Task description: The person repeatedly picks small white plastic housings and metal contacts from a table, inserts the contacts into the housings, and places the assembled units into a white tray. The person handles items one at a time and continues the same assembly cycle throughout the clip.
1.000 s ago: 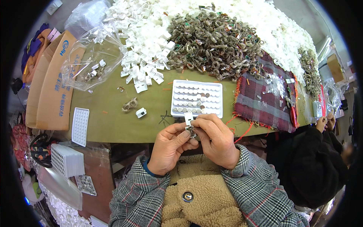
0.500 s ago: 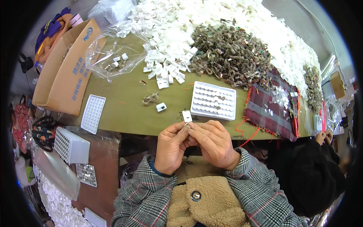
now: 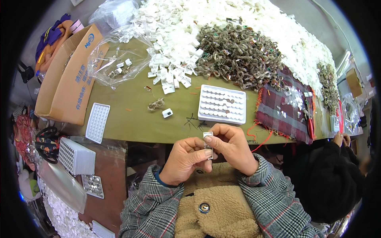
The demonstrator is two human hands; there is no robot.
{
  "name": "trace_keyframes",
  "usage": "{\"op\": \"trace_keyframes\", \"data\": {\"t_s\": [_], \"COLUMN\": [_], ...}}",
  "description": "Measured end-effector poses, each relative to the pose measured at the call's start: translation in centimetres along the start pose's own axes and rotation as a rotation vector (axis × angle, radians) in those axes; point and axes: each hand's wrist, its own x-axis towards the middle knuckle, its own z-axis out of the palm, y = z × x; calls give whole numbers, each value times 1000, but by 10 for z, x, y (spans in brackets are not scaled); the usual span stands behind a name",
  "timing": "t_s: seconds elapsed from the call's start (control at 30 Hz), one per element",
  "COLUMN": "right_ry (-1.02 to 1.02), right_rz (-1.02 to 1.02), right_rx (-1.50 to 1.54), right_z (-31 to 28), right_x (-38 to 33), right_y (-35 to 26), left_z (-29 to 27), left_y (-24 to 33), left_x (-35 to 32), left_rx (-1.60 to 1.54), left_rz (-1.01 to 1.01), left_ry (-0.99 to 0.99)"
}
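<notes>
In front of my chest, just off the green table's near edge, both hands meet on a small white rectangular plastic casing (image 3: 207,135) held upright. My left hand (image 3: 183,159) pinches its lower part between thumb and fingers. My right hand (image 3: 233,148) grips the upper part, thumb across its face. Fingers cover much of the casing, so its inside cannot be made out. Beyond my hands lies a white tray (image 3: 222,119) with rows of round white pieces, a few of them darker. To its left rest a loose white casing (image 3: 167,113) and a tangled grey-brown clump (image 3: 156,104).
A big heap of white casings (image 3: 170,39) and a pile of grey-brown loops (image 3: 238,55) cover the far side. Plaid cloth (image 3: 270,115) lies right, a cardboard box (image 3: 65,79) and clear bag (image 3: 119,59) left. Stacked dimpled trays (image 3: 77,156) stand lower left. Another person's hands (image 3: 342,139) show far right.
Both hands have turned the casing and drawn it slightly lower and closer to me. My right hand has shifted from beside the left to grip the casing's upper part.
</notes>
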Motion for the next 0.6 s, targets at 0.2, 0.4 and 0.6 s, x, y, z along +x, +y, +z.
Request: {"op": "trace_keyframes", "data": {"t_s": [0.2, 0.4, 0.6], "right_ry": [58, 132, 85], "right_rz": [-811, -1296, -1319], "right_rx": [-607, -892, -1047], "right_z": [-9, -13, -13], "right_x": [-5, 3, 3], "right_y": [-3, 3, 20], "left_z": [-1, -1, -8], "left_y": [-12, -19, -25], "left_x": [7, 10, 1], "left_rx": [-335, -413, -402], "left_rz": [-18, -34, -63], "left_ry": [-90, -108, -72]}}
